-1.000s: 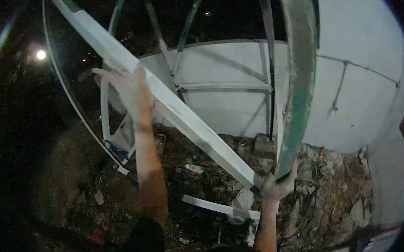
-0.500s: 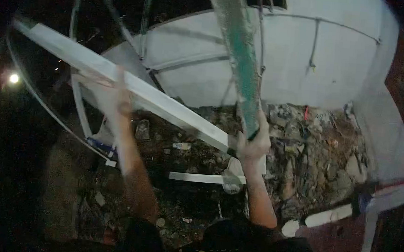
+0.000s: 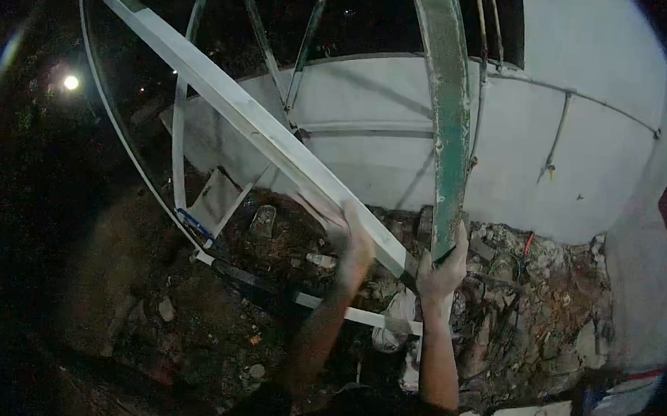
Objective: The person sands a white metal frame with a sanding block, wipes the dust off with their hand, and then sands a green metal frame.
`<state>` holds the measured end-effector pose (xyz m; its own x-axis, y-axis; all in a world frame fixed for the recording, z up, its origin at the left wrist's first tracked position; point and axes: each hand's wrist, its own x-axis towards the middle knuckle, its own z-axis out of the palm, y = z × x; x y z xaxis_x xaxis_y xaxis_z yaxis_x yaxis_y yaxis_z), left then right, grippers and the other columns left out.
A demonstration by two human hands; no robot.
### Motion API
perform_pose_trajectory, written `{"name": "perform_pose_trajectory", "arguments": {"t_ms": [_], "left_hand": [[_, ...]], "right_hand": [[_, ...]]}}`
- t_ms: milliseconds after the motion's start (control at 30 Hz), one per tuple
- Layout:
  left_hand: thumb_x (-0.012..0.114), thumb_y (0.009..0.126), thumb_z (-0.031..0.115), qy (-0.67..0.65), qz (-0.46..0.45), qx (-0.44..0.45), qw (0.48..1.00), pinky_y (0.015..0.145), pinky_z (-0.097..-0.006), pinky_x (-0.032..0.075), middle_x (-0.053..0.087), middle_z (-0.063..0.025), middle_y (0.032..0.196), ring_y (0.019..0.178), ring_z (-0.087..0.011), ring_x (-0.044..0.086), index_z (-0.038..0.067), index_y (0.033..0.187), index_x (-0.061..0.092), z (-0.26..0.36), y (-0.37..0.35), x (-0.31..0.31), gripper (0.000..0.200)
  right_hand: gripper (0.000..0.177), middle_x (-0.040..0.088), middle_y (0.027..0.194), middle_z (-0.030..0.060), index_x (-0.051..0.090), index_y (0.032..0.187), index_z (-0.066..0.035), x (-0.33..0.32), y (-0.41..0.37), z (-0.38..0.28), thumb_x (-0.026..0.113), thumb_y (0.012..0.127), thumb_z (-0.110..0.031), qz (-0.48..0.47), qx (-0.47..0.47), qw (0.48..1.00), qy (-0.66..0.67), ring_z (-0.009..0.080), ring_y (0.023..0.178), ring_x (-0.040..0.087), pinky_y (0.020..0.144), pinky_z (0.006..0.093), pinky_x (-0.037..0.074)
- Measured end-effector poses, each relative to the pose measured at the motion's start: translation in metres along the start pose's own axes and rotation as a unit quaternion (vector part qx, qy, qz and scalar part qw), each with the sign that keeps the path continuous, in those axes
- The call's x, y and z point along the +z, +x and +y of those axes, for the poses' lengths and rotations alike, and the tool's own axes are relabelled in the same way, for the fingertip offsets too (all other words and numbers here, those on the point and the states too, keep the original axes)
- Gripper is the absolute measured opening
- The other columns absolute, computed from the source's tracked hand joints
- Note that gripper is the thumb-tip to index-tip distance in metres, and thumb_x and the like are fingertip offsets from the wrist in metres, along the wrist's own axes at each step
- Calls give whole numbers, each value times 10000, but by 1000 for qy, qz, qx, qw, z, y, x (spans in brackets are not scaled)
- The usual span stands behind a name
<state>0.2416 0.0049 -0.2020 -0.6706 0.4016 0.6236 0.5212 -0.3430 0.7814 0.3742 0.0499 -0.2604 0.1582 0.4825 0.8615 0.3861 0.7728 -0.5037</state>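
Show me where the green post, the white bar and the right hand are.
green post (image 3: 448, 115): head view, on its painted face, midway up.
white bar (image 3: 251, 119): head view, mid-length of the slanting bar.
right hand (image 3: 441, 271): head view, middle of the hand, at the post's lower end.

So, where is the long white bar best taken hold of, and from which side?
Probably at its lower end, by the left hand, coming from underneath: the white bar slopes up leftward, so only this end is near, and its flat, narrow section suits a wrapped grip.
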Motion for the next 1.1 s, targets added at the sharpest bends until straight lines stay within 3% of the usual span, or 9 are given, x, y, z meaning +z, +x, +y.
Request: {"name": "perform_pose_trajectory", "arguments": {"t_ms": [300,400,467,533,667,800,900,967,1100], "left_hand": [[468,1013,376,151,107,176,967,1183,-425,170,36,-252,1591,1467,-356,144,-33,1521,-49,53,229,-93,833],[393,1029,313,123,145,202,961,1186,-483,135,-12,-340,1556,1451,-486,37,-10,1527,-4,59,239,-100,714],[407,1016,298,396,143,355,835,1168,-538,160,-4,-340,1556,1446,-499,27,1,1530,-7,42,223,-106,724],[433,1000,313,507,129,289,801,1147,-590,164,0,-333,1559,1448,-493,37,-31,1524,26,23,169,-90,747],[370,1000,327,333,12,157,930,1129,-656,41,8,-336,1552,1432,-525,-13,-99,1500,49,-30,16,-24,731],[386,980,275,361,-72,95,925,1088,-708,-15,48,-348,1544,1426,-538,-15,-129,1479,134,-16,-44,-21,690],[391,987,298,398,10,123,909,1092,-700,-42,79,-298,1566,1436,-521,-13,-92,1494,125,5,23,-30,692],[371,999,271,506,117,225,825,1106,-682,-22,85,-255,1585,1449,-493,5,-44,1511,144,4,101,-48,643],[356,1015,287,360,148,238,890,1127,-655,6,62,-239,1595,1466,-451,28,-14,1520,136,53,175,-76,628]], "right_hand": [[752,619,1100,248,443,1377,29,-1,-6,-2,689,667,18,-18,54,998,9,416,954,637,832,439,515],[715,618,1098,261,456,1361,37,-2,-6,-6,650,673,13,-30,70,997,30,427,974,633,850,439,514],[669,614,1110,276,465,1350,42,3,-8,1,612,699,-6,-10,74,997,19,439,1008,623,872,443,508],[716,583,1188,268,434,1379,17,0,-12,3,626,690,27,-18,73,997,26,436,1087,590,923,447,478],[630,599,1148,266,465,1348,47,0,-5,-1,607,737,-7,0,52,998,37,442,1036,612,895,443,494],[657,582,1167,254,453,1354,49,-3,-5,-3,638,724,28,-19,49,997,51,439,1061,598,917,440,481],[749,474,1371,272,360,1421,23,-6,-9,1,625,724,83,-77,117,988,64,438,1271,472,1076,467,364],[700,579,1160,247,440,1364,44,-4,-4,-3,668,702,51,-28,53,997,53,422,1060,600,913,442,474],[702,588,1143,249,439,1362,50,-3,-3,-1,651,693,55,-27,58,997,51,417,1065,603,913,437,475]]}}
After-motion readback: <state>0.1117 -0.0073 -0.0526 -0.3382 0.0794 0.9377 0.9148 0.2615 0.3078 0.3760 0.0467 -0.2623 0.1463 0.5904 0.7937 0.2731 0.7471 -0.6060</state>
